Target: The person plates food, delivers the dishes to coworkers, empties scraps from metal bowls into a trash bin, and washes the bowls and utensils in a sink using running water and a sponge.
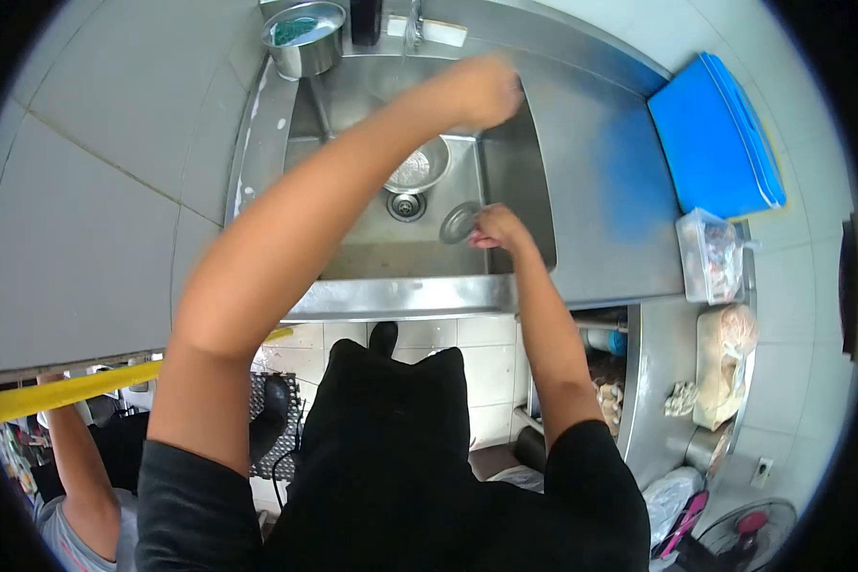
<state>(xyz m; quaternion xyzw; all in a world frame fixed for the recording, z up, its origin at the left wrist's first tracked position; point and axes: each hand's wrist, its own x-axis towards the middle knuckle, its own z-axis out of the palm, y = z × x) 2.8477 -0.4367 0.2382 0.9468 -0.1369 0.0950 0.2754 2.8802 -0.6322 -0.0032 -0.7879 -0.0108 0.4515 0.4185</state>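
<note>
My left arm reaches across the sink point(381, 259). My left hand point(491, 91) is closed above its far right part, and what it holds, if anything, is hidden. In my right hand point(499, 229), low over the right side of the basin, the fingers are closed on the edge of a small round grey metal lid or dish point(459, 222). Under my left forearm sits a round metal bowl point(424, 170), partly covered by the arm. Just in front of that bowl is the drain point(406, 206).
The faucet point(414, 29) is at the back, beside a metal pot point(307, 59) holding a green scrubber. Right of the basin runs a steel counter point(591, 181) with a blue cooler box point(710, 143) and a plastic container point(710, 257). Another person's arm point(81, 467) shows at lower left.
</note>
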